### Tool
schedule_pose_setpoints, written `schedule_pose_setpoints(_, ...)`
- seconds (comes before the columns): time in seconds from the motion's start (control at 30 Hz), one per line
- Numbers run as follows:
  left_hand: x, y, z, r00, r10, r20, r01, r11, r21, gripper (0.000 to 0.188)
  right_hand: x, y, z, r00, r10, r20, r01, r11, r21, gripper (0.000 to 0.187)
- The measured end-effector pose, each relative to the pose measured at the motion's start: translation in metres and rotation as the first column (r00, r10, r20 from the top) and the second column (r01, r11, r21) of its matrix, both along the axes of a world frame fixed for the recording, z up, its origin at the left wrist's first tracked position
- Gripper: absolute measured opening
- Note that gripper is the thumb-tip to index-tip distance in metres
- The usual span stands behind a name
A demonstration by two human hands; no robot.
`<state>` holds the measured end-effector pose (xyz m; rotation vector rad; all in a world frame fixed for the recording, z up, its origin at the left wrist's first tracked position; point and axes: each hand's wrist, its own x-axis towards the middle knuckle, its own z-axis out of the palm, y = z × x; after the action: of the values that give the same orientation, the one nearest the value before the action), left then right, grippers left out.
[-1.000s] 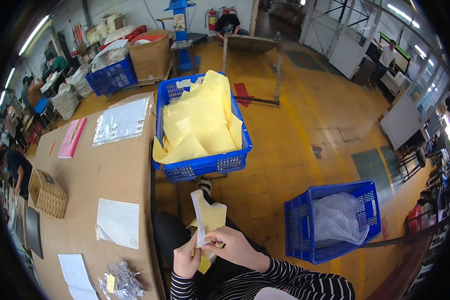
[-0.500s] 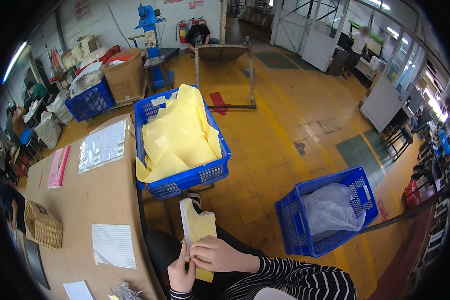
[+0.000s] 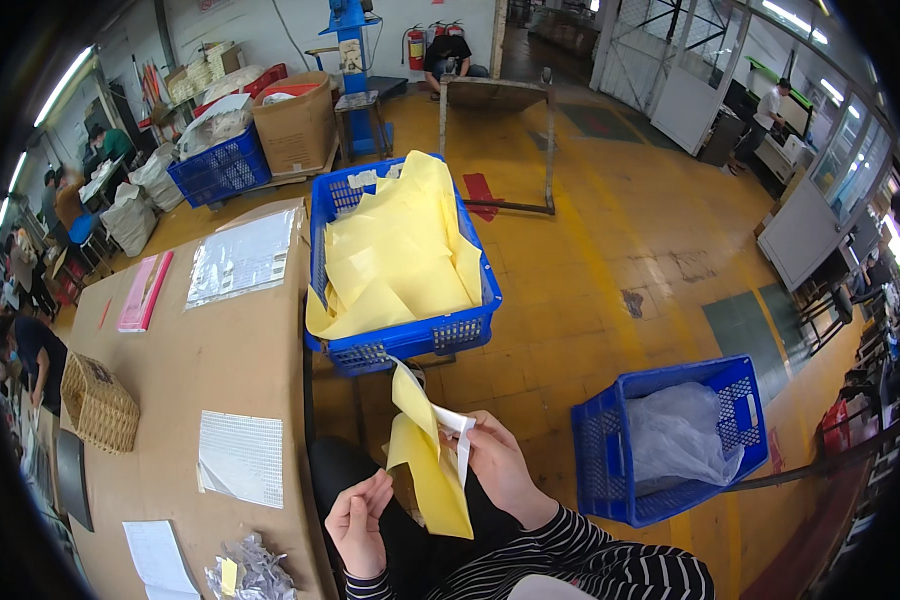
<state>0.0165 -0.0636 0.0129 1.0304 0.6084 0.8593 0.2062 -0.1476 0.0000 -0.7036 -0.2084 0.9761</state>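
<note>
My right hand (image 3: 505, 470) grips a cut yellow sheet (image 3: 432, 465) by a white strip (image 3: 456, 424) along its edge, thumb and fingers closed on the strip. The sheet is bent and hangs above my lap, its lower end pointing down. To its left, my left hand (image 3: 360, 520) is just apart from the sheet, with fingers bent and fingertips pressed together; whatever they may pinch is too small to make out. Ahead, a blue crate (image 3: 410, 338) is heaped with similar yellow sheets (image 3: 395, 255).
On my left stands a brown-topped table (image 3: 170, 370) with a wicker basket (image 3: 98, 405), papers (image 3: 240, 458), a pink booklet (image 3: 146, 292) and a pile of grey scraps (image 3: 255, 570). A second blue crate (image 3: 605, 450) on the right holds clear plastic (image 3: 680, 435). A metal-framed stand (image 3: 495, 95) is farther off.
My left hand has come off the sheet, moving slightly left. The right hand has moved right and up, lifting and turning the sheet, with the white strip bent outward. The whole view has shifted.
</note>
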Motion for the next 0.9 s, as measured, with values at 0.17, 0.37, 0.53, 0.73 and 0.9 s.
schedule_pose_setpoints(0.17, 0.019, -0.006, 0.008, 0.975, -0.222, -0.027, 0.223, 0.958, 0.178, 0.058, -0.015, -0.004, 0.002, 0.809, 0.354, 0.468, -0.324, 0.935, -0.146, 0.019)
schedule_pose_setpoints(0.37, 0.02, -0.003, 0.011, 0.972, -0.025, -0.233, 0.037, 0.998, 0.045, 0.048, -0.017, -0.005, 0.0, 0.861, 0.377, 0.342, -0.32, 0.923, -0.213, 0.019)
schedule_pose_setpoints(0.53, 0.003, 0.006, 0.014, 0.995, 0.05, -0.091, -0.065, 0.983, -0.173, 0.041, -0.013, 0.001, -0.005, 0.997, 0.081, 0.016, -0.079, 0.993, -0.084, 0.016)
schedule_pose_setpoints(0.73, 0.009, 0.003, 0.012, 0.975, 0.22, 0.005, -0.213, 0.948, -0.237, 0.04, -0.013, 0.006, -0.004, 0.991, -0.017, -0.136, 0.013, 1.0, -0.027, 0.016)
schedule_pose_setpoints(0.9, 0.021, 0.009, 0.009, 0.964, 0.254, 0.073, -0.24, 0.957, -0.162, 0.046, -0.023, 0.006, -0.001, 0.929, 0.176, 0.326, -0.185, 0.983, -0.001, 0.025)
